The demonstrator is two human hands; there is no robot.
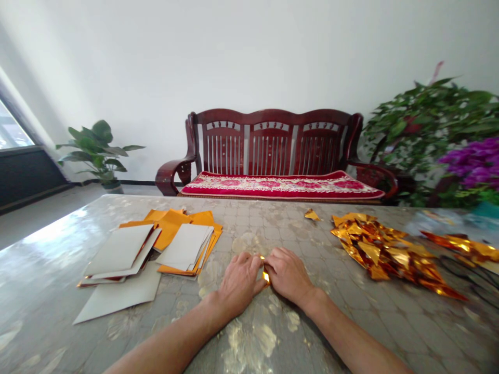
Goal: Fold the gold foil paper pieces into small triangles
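Between my two hands, near the middle of the table, is a small piece of shiny gold foil paper (pixel 266 276), mostly covered by fingers. My left hand (pixel 241 280) presses on its left side, fingers bent and closed. My right hand (pixel 287 272) grips it from the right with curled fingers. To the left lie stacks of white-backed sheets (pixel 119 250) and orange sheets (pixel 170 228), with another white-topped stack (pixel 185 246) beside them. On the right rests a pile of folded gold foil pieces (pixel 384 249), and one small folded piece (pixel 312 214) sits apart from it.
The patterned table (pixel 249 213) reaches back to a wooden bench (pixel 273 140) with a red floral cushion (pixel 280 185). Clear plastic (pixel 436 221), more gold foil (pixel 463 245) and dark cords lie at the right. Plants stand at both sides.
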